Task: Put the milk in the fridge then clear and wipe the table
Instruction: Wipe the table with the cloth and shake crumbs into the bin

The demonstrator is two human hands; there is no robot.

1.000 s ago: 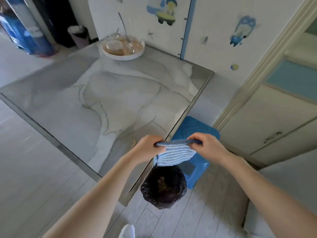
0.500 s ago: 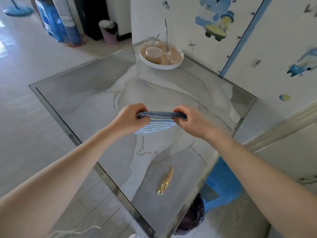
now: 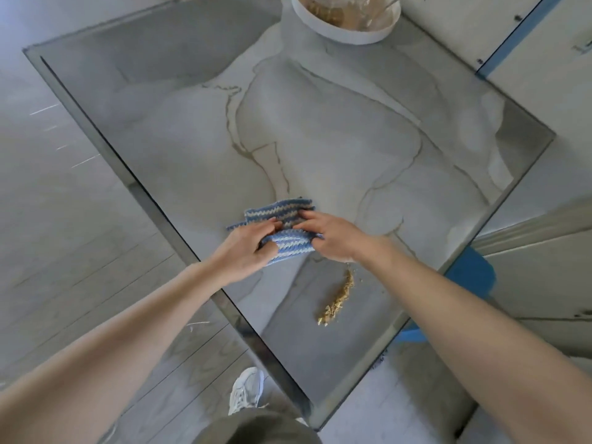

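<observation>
Near the left-front edge of the table (image 3: 352, 123): cloth (image 3: 288, 248) lies bunched on the marble top, both hands on it. Left hand (image 3: 246, 251) grips the near-left fold, fingers curled into it. Right hand (image 3: 333, 238) pinches the right side, fingers laid across the top.

Crumbs (image 3: 336, 299) lie on the person's side of the cloth, just under the right wrist, not touching the cloth. The streak's long axis runs from the wrist toward the table's near corner, slanting slightly left. The right hand is the nearer one. Likely the wipe must pull back toward the body and a little right to catch it.

The crumbs are golden-tan, flaky and dry-looking, thicker at the near end, with loose specks by the far end. The cloth has a blue-and-white zigzag weave and is folded in layers. White dish (image 3: 352, 38) at the far edge is not yet cleared.
</observation>
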